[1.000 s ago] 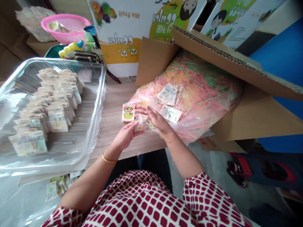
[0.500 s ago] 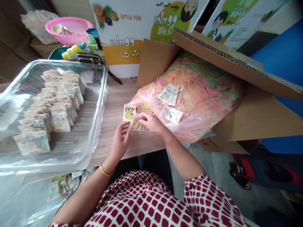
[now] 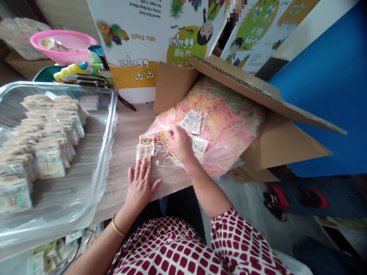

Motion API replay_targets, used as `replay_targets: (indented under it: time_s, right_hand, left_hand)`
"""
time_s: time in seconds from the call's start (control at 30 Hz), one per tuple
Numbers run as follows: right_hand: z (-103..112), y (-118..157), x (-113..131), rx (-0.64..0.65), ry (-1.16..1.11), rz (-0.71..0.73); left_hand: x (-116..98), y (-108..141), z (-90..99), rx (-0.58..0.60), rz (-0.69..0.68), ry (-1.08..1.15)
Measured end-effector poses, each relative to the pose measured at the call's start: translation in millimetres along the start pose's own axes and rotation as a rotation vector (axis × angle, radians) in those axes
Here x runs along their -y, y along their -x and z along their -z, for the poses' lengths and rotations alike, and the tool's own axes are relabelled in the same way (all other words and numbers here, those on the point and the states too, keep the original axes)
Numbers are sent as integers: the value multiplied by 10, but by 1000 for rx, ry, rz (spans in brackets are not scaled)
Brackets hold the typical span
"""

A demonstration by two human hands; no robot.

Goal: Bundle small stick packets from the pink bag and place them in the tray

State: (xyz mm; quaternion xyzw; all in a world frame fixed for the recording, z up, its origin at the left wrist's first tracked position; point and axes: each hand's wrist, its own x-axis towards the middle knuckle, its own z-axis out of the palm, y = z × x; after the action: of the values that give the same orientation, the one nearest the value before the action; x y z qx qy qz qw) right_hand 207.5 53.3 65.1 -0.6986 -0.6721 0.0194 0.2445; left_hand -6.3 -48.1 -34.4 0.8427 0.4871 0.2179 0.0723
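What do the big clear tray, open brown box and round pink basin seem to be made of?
Big clear rectangular tray: probably glossy plastic; see-through with glare. Open brown box: matte corrugated cardboard; one exposed edge shows fluting. Round pink basin: likely smooth plastic, from its even colour.

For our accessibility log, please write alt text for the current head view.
A person's left hand lies spread on a table, fingertips on a small packet; the right hand is curled at a bag of sticks. At left, a clear tray holds rows of packets.
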Motion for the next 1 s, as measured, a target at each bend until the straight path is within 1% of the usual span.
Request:
replay_targets:
  time_s: [0.03,0.07,0.1,0.17,0.23,0.3,0.37,0.43,0.5,0.57,0.6,0.63,0.67,0.7,0.73,0.8,0.83,0.87,0.9,0.93,1.0]
  right_hand:
    - [128,-82,-177,-103,78,-121]
    - [239,-166,-353,-174,153,-226]
    - [323,-244,-516,-198,219,-306]
    - [399,-367,-773,-176,314,-419]
    - [380,-434,-922,-145,339,-445]
    - [343,-450,-991,-140,322,-433]
    - [362,-433,-1027,-145,303,-425]
    - [468,-390,-1042,-185,301,-404]
    - [632,-310,-1011,-287,277,-347]
    - [785,-171,-890,-363,164,-282]
    - [832,-77,-789,-344,63,-255]
    - [850,30,-665,-266,-64,-231]
    - [834,145,-527,-129,-205,-201]
    - [786,259,-386,48,-344,-171]
    - [712,364,-254,221,-460,-131]
    - [517,513,-57,506,-585,-53]
    - [416,547,-5,619,-624,-39]
    - [324,553,16,699,-646,-50]
    - [246,537,11,728,-629,-81]
    - [186,506,-12,711,-564,-120]
    - [119,433,-77,590,-280,-190]
  left_hand:
    - [-5,3,-8,-8,1,-7]
    - [-8,9,-12,-16,4,-9]
    - [-9,17,-13,-23,7,-9]
    - [-5,37,-15,-33,9,-1]
    - [4,57,-24,-36,1,12]
    - [14,70,-35,-36,-8,22]
    - [22,71,-29,-37,-7,38]
    - [23,49,18,-50,5,81]
    - [13,-6,113,-83,10,178]
    - [-17,-97,241,-145,21,332]
    - [-39,-154,307,-178,42,430]
    - [-66,-217,366,-202,78,548]
    - [-96,-282,414,-196,127,694]
    - [-125,-346,449,-161,185,862]
    - [-150,-404,467,-95,243,1029]
    - [-177,-486,456,68,357,1276]
    - [-175,-504,431,124,413,1341]
    - [-162,-505,398,159,475,1378]
    - [-142,-492,360,173,543,1400]
    - [-117,-468,323,175,613,1416]
    - [-67,-405,257,173,731,1446]
